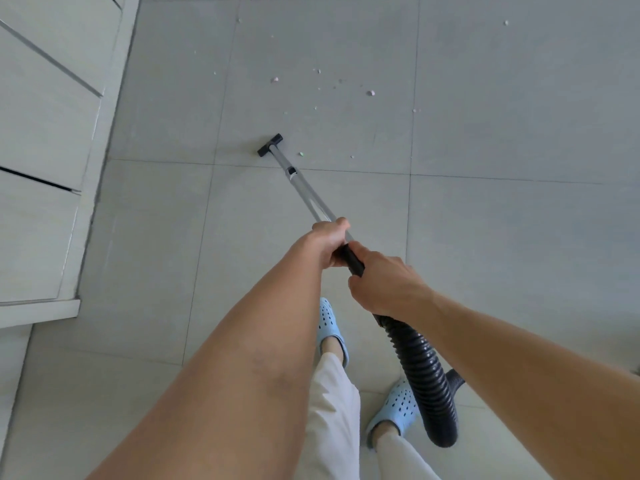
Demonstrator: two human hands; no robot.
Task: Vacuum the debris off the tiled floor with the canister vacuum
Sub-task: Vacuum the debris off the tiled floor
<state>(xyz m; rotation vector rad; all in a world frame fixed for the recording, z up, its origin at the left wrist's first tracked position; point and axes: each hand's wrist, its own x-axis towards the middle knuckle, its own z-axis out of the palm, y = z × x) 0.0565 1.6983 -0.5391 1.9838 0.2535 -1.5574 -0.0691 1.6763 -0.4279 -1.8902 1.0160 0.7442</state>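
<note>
White cabinet fronts run down the left edge, and the pale grey tiled floor spreads rightward from them. The small black floor nozzle sits flat on a tile just above a grout line, at the end of a slim metal wand that slants down and right toward the hands. The debris, pale crumbs with a green fleck just right of the nozzle, lies scattered above and to the right of it, untouched.

The wand looks stiff and light, so it should steer from its upper end alone; the ribbed black hose is flexible and will likely drag and tug sideways, which two hands can counter. The canister itself is out of view.

The left hand wraps the top of the wand, thumb uppermost, arm nearly straight. Touching it from behind, the right hand closes round the black handle where the hose begins, wrist bent downward. Both arms reach forward over blue perforated clogs.
</note>
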